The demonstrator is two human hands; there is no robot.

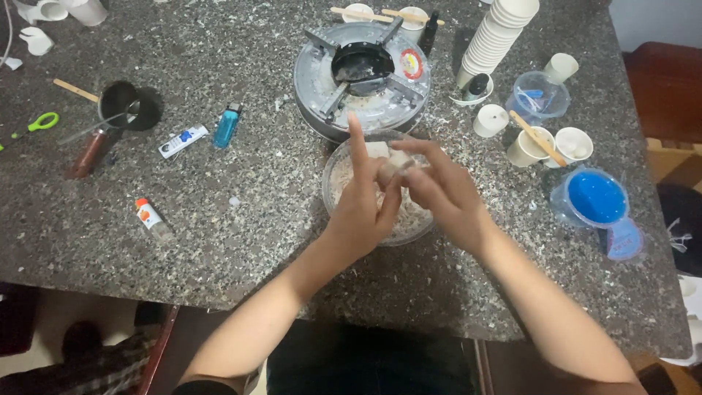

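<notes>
- At the far left of the speckled stone table [241, 219], green-handled scissors [33, 126] lie near a small dark pot [121, 104] with a brown handle.
- Further right sit a glue tube [153, 218], a small white tube [183, 140] and a blue lighter [227, 126].
- Your left hand [363, 205] hovers over the clear bowl of pale wax flakes [344, 183], index finger raised, the other fingers closing on a small whitish chunk [395, 162].
- Your right hand [446, 192] meets it there, fingertips pinching the same chunk above the bowl.
- Behind the bowl stands a round metal camping stove [362, 77].
- To the right: a leaning stack of paper cups [497, 36], loose cups with wooden sticks [537, 139], and a blue-lidded container [596, 199].
</notes>
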